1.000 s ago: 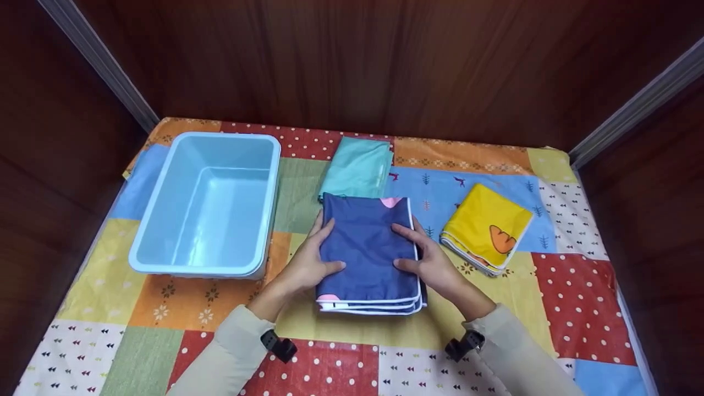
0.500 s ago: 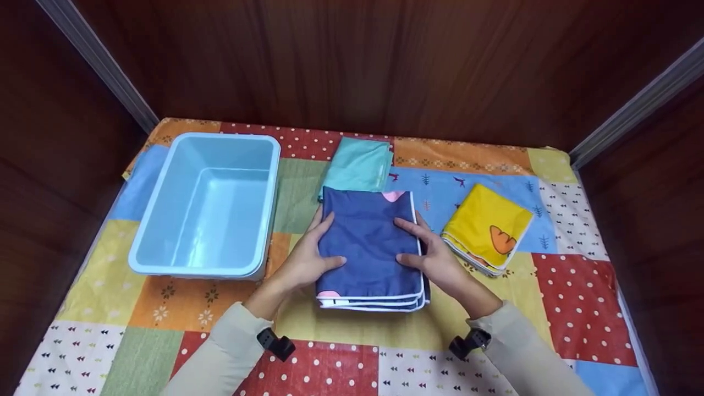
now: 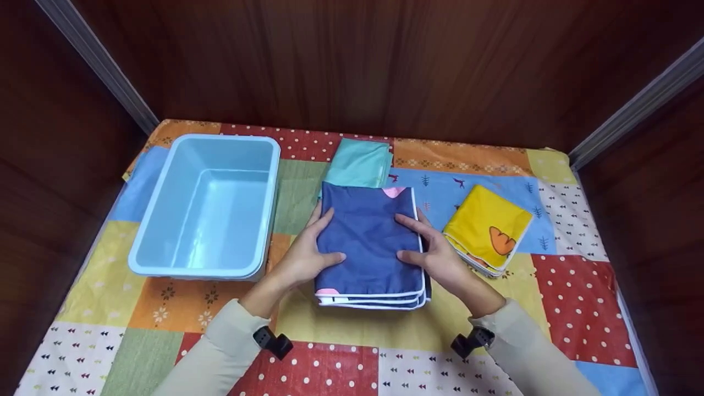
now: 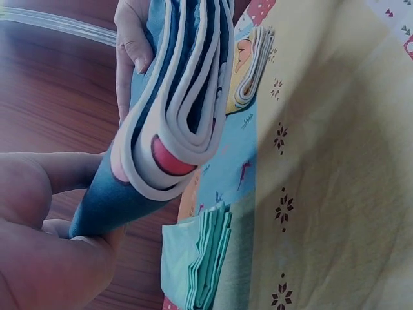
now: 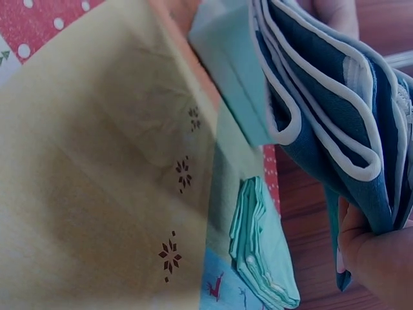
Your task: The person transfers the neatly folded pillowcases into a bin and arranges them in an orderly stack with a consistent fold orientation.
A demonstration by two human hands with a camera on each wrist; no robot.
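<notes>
A folded navy cloth (image 3: pixel 368 242) with white edging and pink patches is held up between both hands in the middle of the head view. My left hand (image 3: pixel 301 256) grips its left side, thumb on top and fingers along the edge and beneath. On the opposite side my right hand (image 3: pixel 441 254) grips it the same way. Both wrist views show its layered folds raised above the tablecloth, with the left thumb and fingers (image 4: pixel 64 248) pinching one edge. Behind it lies a folded teal cloth (image 3: pixel 360 162), its near end partly hidden by the navy one.
At the left stands a light blue plastic tub (image 3: pixel 192 270) with nothing inside. A folded yellow cloth (image 3: pixel 478 220) with a carrot-like print lies to the right. Patchwork cloth (image 3: pixel 324 368) covers the table, and dark wooden panels (image 3: pixel 352 66) rise behind and on both sides.
Both hands have carried the navy cloth slightly up and away from the person, so it overlaps more of the teal cloth. The grip looks the same; the tub and other cloths stay put.
</notes>
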